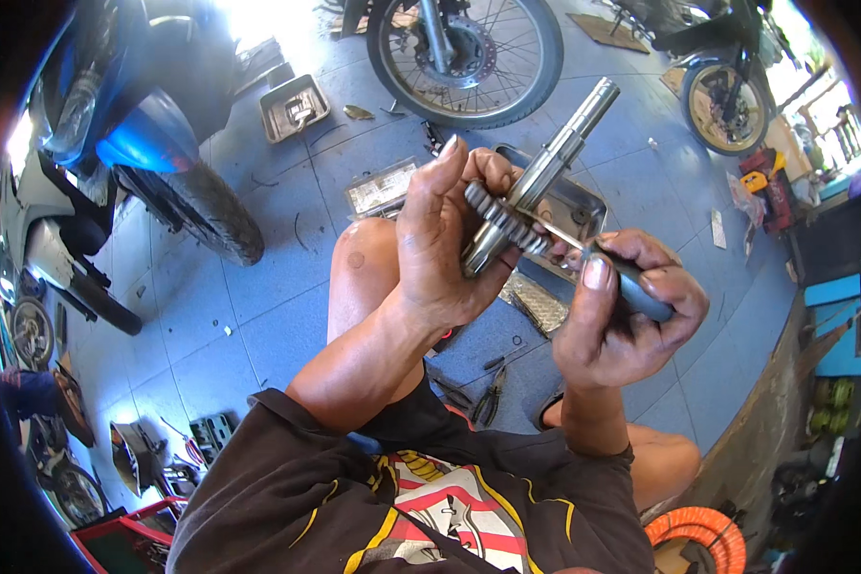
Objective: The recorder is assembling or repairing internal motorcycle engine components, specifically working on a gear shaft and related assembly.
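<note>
A shiny metal gear shaft (564, 148) slants up and away in front of me, with a toothed gear (505, 218) around its lower part. My left hand (430, 253) is closed around the lower end of the shaft, beside the gear. In my right hand (603, 330) is a screwdriver (645, 297) with a dark handle, gripped between thumb and curled fingers. Its thin blade points left and reaches the shaft right by the gear; whether the tip touches is too small to tell. Below both hands, a metal tray (598, 206) on the floor is partly hidden.
Pliers (491, 397) lie on the blue tiled floor near my legs. A smaller tray (295, 108) with metal parts sits farther left. Motorcycles stand around, including a front wheel (545, 57) ahead and a blue one (148, 134) at left. An orange coiled hose (703, 526) lies lower right.
</note>
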### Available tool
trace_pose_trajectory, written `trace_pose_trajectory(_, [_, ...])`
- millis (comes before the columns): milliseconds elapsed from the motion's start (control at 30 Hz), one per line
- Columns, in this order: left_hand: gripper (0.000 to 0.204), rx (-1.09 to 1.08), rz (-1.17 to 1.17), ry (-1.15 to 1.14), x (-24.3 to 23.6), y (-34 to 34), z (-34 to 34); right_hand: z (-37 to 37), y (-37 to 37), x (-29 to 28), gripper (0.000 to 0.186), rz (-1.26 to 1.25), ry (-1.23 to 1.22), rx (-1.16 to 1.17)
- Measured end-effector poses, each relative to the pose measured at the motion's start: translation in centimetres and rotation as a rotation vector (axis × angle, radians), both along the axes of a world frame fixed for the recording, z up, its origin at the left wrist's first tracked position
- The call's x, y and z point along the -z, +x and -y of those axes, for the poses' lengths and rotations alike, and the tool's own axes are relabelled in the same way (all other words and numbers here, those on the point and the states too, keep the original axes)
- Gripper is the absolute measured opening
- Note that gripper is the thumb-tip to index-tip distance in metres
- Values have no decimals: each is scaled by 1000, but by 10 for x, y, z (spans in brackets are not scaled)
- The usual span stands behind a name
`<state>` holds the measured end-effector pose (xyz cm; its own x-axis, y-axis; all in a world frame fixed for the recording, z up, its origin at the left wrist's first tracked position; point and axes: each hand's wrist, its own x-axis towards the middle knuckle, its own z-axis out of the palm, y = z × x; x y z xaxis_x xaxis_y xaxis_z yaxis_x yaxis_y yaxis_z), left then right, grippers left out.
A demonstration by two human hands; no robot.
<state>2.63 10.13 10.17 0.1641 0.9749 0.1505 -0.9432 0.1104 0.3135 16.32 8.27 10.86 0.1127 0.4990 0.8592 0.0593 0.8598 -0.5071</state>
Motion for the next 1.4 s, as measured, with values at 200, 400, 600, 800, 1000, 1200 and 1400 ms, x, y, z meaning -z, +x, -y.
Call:
trace_pose_trajectory(200, [51, -86, -104, -171, 0, -8, -8, -8, 20, -30, 20, 462, -218, 64])
trace_pose_trajectory(400, [53, -173, -200, 108, 6, -13, -4, -7, 22, -52, 39, 763, -103, -71])
trace_pose_trajectory(600, [49, -114, -136, 172, -1, -10, -1, -3, 27, -43, 37, 712, -105, -82])
trace_pose_trajectory(800, [45, -86, -159, 220, 7, -13, -1, -3, 29, -51, 34, 756, -150, -201])
trace_pose_trajectory(1000, [46, -67, -231, 158, 2, -8, 0, -9, 36, -54, 33, 838, -125, -208])
trace_pose_trajectory(1200, [41, -23, -215, 132, -7, -10, 1, -8, 30, -50, 32, 712, -150, -228])
trace_pose_trajectory(1400, [24, 43, 16, 211, 0, -7, -3, -14, 34, -59, 32, 795, -133, -314])
